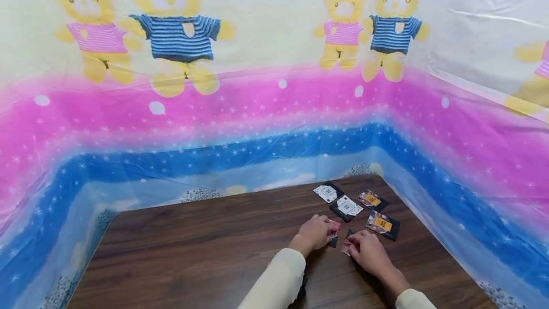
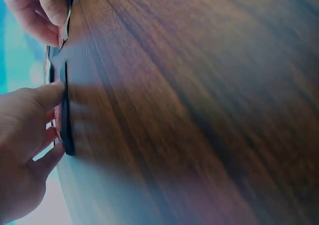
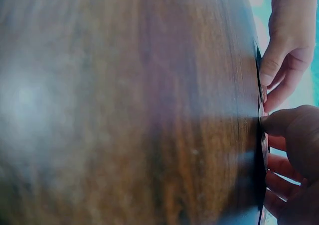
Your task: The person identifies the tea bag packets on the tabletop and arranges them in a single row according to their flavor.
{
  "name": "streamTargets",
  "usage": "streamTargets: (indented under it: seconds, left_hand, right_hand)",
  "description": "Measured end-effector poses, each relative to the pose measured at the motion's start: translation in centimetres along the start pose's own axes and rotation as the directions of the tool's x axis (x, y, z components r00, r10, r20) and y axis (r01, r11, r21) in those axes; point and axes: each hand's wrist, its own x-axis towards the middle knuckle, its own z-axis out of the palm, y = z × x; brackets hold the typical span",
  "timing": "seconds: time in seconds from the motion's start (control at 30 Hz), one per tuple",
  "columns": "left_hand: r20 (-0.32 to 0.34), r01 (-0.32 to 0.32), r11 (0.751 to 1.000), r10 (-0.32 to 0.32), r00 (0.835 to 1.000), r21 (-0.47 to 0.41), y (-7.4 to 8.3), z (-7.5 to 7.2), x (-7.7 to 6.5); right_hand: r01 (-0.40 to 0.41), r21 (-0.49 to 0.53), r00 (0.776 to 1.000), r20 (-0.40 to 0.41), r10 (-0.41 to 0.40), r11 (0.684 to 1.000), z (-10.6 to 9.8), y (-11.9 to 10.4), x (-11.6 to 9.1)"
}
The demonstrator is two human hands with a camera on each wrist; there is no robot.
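My left hand (image 1: 316, 231) holds a small flat black packet with a pink-red label (image 1: 335, 228) at the right part of the table. In the left wrist view, thumb and fingers grip the black packet (image 2: 65, 110) by its edges, close over the wood. Just to the right, my right hand (image 1: 372, 254) holds a second pink-labelled packet (image 1: 345, 247), mostly hidden under the fingers. The right wrist view shows its thin edge (image 3: 262, 150) between thumb and fingers, low at the tabletop.
Behind the hands lie two white-labelled black packets (image 1: 349, 206), overlapping at a corner. Two orange-labelled packets (image 1: 383, 224) lie to their right. Something dark (image 1: 302, 289) shows partly behind the left sleeve. A bear-printed cloth (image 1: 257, 108) hangs around the brown wooden table (image 1: 193, 252).
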Motion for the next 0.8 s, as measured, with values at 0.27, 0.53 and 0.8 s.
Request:
streamTargets:
  seconds: [0.27, 0.53, 0.8]
  left_hand:
    - [0.005, 0.032, 0.999, -0.031, 0.999, -0.012, -1.0, -0.1, -1.1]
    - [0.01, 0.074, 0.997, -0.074, 0.997, -0.016, -1.7, -0.3, -1.6]
    - [-0.003, 0.129, 0.99, -0.13, 0.992, -0.057, -2.4, -0.3, -2.6]
  right_hand:
    - [0.009, 0.003, 1.0, -0.028, -0.009, 1.0, 0.3, 0.1, 0.0]
    - [0.021, -0.01, 0.998, -0.053, -0.022, 1.0, 0.4, 0.4, 0.0]
    - [0.021, -0.007, 0.999, -0.046, -0.022, 1.0, 0.6, 0.5, 0.1]
